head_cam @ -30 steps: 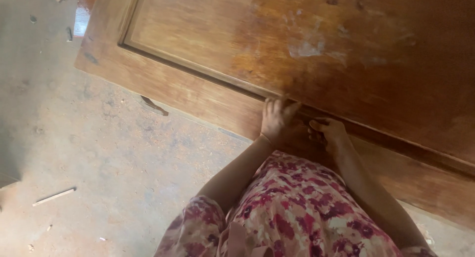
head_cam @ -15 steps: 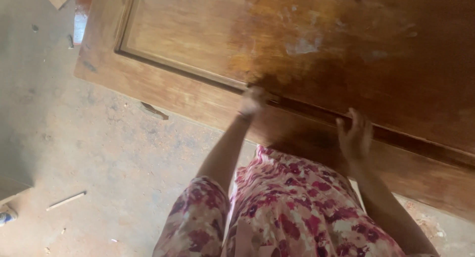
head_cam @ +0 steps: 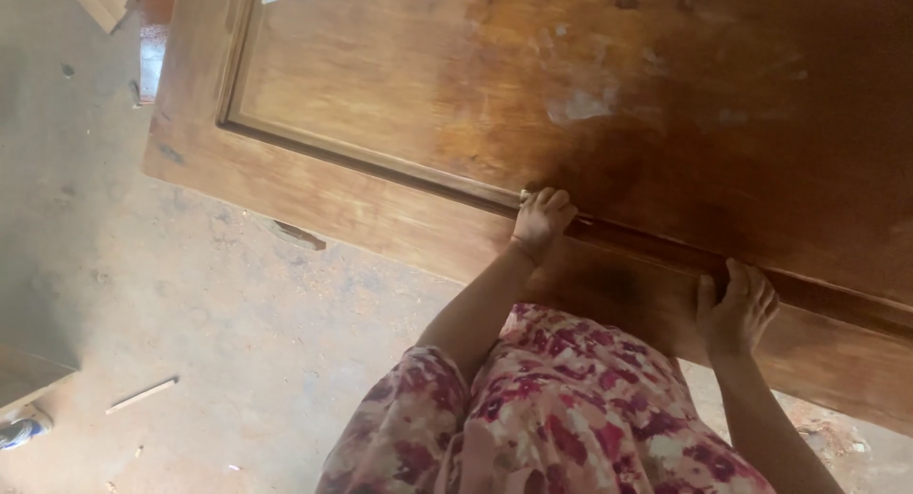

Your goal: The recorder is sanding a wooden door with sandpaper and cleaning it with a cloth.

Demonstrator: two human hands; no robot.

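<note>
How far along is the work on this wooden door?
Done: the wooden door panel looks darker and glossier at right, paler at left. In hand: the left hand is closed on the moulding groove, the right hand lies flat on the lower rail. Left: the pale section and a whitish patch.

Warm, fairly soft daylight lit the scene, brightest on the pale panel of the wooden door (head_cam: 380, 85) up and to the left of the hands and on the dusty floor (head_cam: 190, 313) left of them. A broad dark shadow covered the wood directly above and between the left hand (head_cam: 542, 218) and the right hand (head_cam: 734, 309). The picture was slightly soft overall, with the floral dress (head_cam: 561, 418) below the hands blurred and no harsh glare.
</note>
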